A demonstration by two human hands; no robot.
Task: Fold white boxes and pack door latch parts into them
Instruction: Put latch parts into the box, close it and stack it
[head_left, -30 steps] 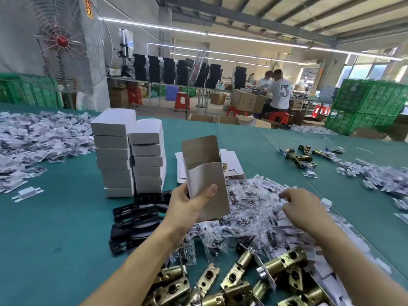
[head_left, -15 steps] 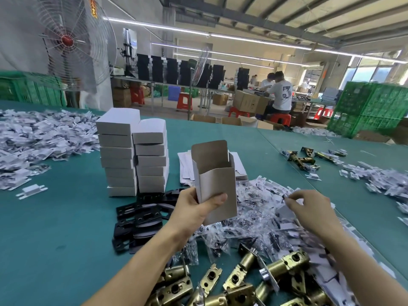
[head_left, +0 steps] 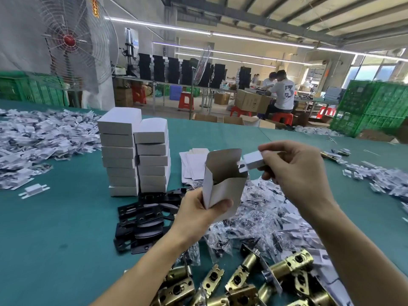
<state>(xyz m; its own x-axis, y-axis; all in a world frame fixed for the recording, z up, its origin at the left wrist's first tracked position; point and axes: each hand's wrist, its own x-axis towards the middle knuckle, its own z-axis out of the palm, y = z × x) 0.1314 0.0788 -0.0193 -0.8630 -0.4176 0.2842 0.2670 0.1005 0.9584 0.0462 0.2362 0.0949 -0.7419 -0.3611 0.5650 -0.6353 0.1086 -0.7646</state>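
My left hand (head_left: 198, 214): grips the white box (head_left: 225, 186) low down, thumb across its front.
Box: upright, long axis vertical, open mouth facing up.
My right hand (head_left: 298, 173): pinches a small white latch part (head_left: 251, 161).
Part: just right of the mouth, long axis roughly level, tabbed end pointing left at it.

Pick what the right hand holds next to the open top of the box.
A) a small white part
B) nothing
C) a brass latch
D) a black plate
A: the right hand pinches a small white part next to the open top of the box, which the left hand grips.
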